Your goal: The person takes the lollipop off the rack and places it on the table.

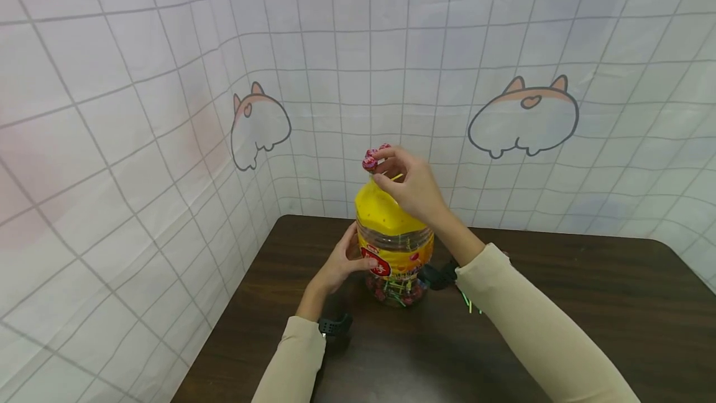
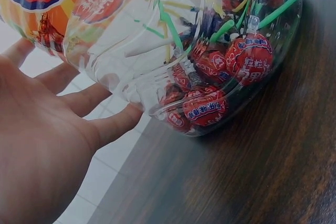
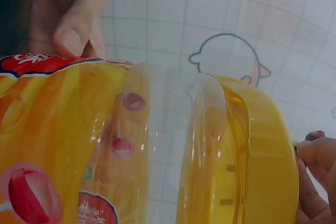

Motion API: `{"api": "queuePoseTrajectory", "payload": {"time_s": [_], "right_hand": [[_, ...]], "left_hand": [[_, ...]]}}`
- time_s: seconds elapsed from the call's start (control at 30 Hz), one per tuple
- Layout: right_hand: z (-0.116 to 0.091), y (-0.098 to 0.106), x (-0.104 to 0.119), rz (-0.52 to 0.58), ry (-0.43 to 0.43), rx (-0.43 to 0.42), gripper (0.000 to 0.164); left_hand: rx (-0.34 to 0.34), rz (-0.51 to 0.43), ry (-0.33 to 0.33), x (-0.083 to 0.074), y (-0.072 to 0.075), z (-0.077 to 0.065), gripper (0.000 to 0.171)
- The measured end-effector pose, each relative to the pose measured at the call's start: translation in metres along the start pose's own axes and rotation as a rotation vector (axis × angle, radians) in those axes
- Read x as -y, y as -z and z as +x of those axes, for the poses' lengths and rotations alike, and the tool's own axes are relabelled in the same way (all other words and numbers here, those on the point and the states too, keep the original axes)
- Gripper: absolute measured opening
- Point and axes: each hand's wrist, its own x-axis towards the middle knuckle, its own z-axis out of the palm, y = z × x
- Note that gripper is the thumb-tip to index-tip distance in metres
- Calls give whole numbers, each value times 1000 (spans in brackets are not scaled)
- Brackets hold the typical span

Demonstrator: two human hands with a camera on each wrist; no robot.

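A clear plastic jar (image 1: 396, 241) with a yellow lid (image 1: 386, 210) and an orange-and-red label stands on the table. Lollipops (image 2: 249, 59) in red wrappers, with green and yellow sticks, lie inside at its bottom. My left hand (image 1: 337, 264) holds the jar's left side, thumb across the label and fingers round the far side. Above the lid, my right hand (image 1: 411, 182) pinches a few red-wrapped lollipops (image 1: 370, 163); a yellow stick shows below its fingers. In the right wrist view, the right fingers (image 3: 317, 156) are beside the lid's top, partly cut off.
Green lollipop sticks (image 1: 470, 306) show on the dark wooden table (image 1: 604, 303), partly behind the right sleeve. A white grid-patterned curtain (image 1: 369, 36) with animal drawings hangs behind and to the left. Each wrist wears a black strap (image 1: 335, 325).
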Motion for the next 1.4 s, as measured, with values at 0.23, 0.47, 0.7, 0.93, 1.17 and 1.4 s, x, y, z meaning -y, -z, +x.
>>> {"api": "queuePoseTrajectory", "payload": {"time_s": [0.23, 0.47, 0.7, 0.93, 1.17, 1.4], "right_hand": [[3, -5, 2, 0, 11, -23, 31], [3, -7, 2, 3, 20, -61, 31], [1, -7, 5, 47, 43, -100, 30], [-2, 0, 14, 78, 34, -108, 36], [-11, 10, 14, 138, 59, -103, 39], [-26, 23, 7, 166, 0, -110, 39]], "left_hand": [[-3, 14, 6, 0, 1, 0, 103], [4, 10, 5, 0, 1, 0, 101], [0, 14, 3, -1, 0, 0, 100], [7, 13, -3, -1, 1, 0, 99], [8, 6, -12, 0, 1, 0, 96], [10, 14, -8, 2, 2, 0, 97]]}}
